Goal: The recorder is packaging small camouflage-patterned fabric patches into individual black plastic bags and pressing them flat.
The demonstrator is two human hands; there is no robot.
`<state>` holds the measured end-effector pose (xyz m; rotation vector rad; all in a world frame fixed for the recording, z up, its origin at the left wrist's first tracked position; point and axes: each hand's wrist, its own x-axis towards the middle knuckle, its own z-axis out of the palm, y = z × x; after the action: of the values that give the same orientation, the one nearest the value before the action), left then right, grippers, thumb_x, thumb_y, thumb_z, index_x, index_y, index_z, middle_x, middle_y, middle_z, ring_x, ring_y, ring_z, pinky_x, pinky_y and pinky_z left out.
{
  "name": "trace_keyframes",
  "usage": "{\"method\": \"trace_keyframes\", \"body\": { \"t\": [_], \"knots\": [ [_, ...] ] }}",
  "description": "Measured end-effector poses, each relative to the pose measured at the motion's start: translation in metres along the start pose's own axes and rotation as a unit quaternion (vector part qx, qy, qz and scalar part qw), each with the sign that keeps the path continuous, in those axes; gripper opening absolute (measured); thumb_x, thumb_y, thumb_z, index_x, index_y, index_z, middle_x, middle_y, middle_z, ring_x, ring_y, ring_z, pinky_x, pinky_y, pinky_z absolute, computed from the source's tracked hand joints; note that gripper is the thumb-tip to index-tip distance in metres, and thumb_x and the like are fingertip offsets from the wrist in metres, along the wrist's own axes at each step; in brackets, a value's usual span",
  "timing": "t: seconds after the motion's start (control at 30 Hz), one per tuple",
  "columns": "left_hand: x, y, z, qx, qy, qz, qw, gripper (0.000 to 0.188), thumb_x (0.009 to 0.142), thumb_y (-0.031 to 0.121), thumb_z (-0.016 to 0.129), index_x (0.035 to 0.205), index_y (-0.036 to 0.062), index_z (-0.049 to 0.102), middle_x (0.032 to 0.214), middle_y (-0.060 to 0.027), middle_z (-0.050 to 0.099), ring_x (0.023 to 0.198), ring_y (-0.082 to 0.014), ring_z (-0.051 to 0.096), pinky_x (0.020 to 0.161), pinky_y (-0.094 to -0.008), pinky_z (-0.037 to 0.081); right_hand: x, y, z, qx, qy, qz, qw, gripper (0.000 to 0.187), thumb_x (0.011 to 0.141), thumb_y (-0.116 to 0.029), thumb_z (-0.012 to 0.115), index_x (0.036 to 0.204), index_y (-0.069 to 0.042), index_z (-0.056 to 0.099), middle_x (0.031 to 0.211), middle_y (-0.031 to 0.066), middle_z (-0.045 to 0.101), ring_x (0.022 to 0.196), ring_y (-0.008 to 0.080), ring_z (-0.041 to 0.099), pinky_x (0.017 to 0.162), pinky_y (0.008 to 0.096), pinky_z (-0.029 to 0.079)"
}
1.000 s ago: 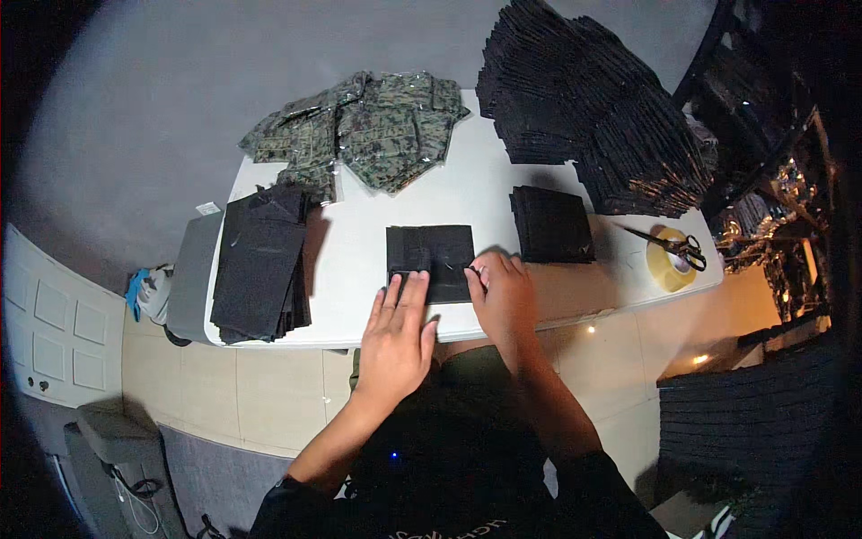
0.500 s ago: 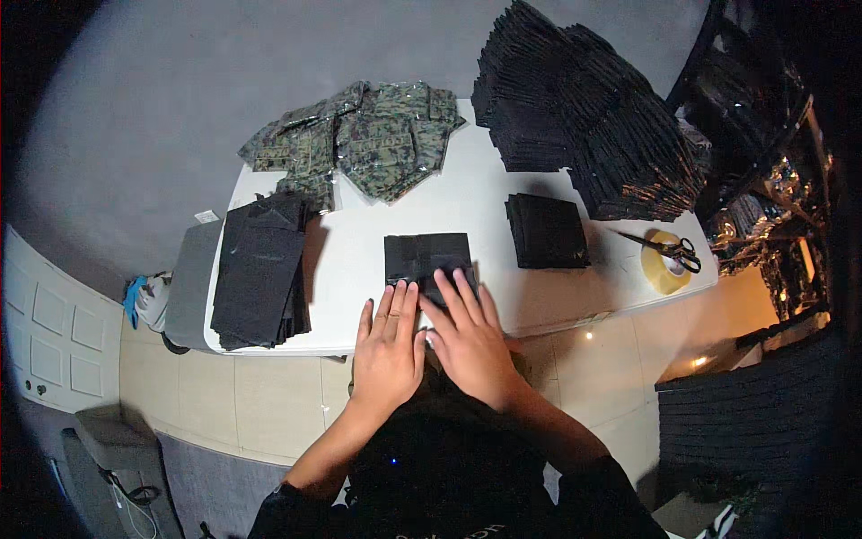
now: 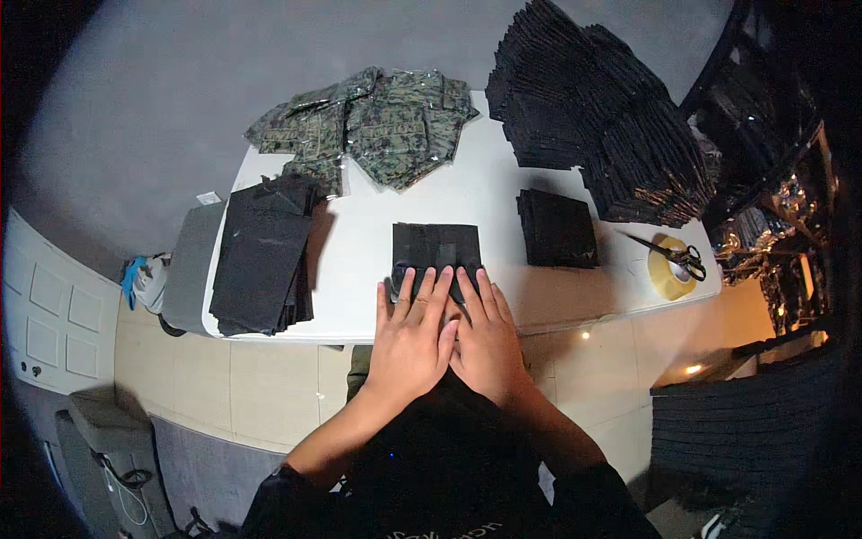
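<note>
A folded black sheet lies flat at the front middle of the white table. Its near edge is hidden under my fingers. My left hand presses on its near left part, fingers stretched out and slightly apart. Beside it my right hand rests on the near right part, fingers also extended, the two thumbs close together. Neither hand grasps anything. To the right sits a small stack of black folded pieces; to the left is a taller pile of larger black sheets.
Camouflage garments in clear plastic lie at the back left. Large leaning stacks of black folded pieces fill the back right. Black-handled scissors rest on a yellowish tape roll near the right edge. A grey chair stands left.
My right hand has shifted from the sheet's middle toward its near right edge, level with my left. Both hands now lie side by side along the near edge. The whole view has shifted slightly.
</note>
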<state>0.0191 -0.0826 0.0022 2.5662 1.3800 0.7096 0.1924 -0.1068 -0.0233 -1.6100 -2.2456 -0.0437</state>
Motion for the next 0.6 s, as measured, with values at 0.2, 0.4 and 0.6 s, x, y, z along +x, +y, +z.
{"method": "trace_keyframes", "body": {
  "t": [0.2, 0.4, 0.6],
  "knots": [
    [-0.009, -0.022, 0.0, -0.055, 0.047, -0.049, 0.996, 0.067, 0.109, 0.027, 0.061, 0.167, -0.0025, 0.044, 0.163, -0.0293, 0.056, 0.152, -0.0491, 0.053, 0.13, -0.0682, 0.027, 0.003, -0.006, -0.009, 0.073, 0.001, 0.023, 0.997, 0.071, 0.103, -0.041, 0.075, 0.165, -0.016, 0.055, 0.174, 0.034, 0.035, 0.163, 0.0506, 0.033, 0.134, 0.0586, 0.028],
    [-0.005, -0.048, -0.012, -0.304, 0.132, -0.12, 0.936, 0.054, 0.107, 0.007, 0.064, 0.159, -0.003, 0.054, 0.132, -0.0258, 0.072, 0.13, -0.0354, 0.071, 0.114, -0.0451, 0.052, 0.001, -0.004, -0.01, 0.085, 0.021, 0.03, 0.996, 0.068, 0.104, -0.043, 0.075, 0.164, -0.015, 0.058, 0.173, 0.0356, 0.036, 0.163, 0.0497, 0.034, 0.133, 0.0577, 0.029],
    [0.016, -0.059, -0.03, -0.569, 0.002, -0.194, 0.799, 0.041, 0.117, 0.018, 0.053, 0.151, -0.0015, 0.063, 0.096, -0.0084, 0.075, 0.081, -0.0135, 0.068, 0.076, -0.028, 0.055, 0.0, -0.003, -0.008, 0.094, 0.031, 0.025, 0.995, 0.065, 0.105, -0.044, 0.074, 0.161, -0.015, 0.06, 0.173, 0.0363, 0.036, 0.163, 0.0498, 0.035, 0.133, 0.0577, 0.028]
  ]
}}
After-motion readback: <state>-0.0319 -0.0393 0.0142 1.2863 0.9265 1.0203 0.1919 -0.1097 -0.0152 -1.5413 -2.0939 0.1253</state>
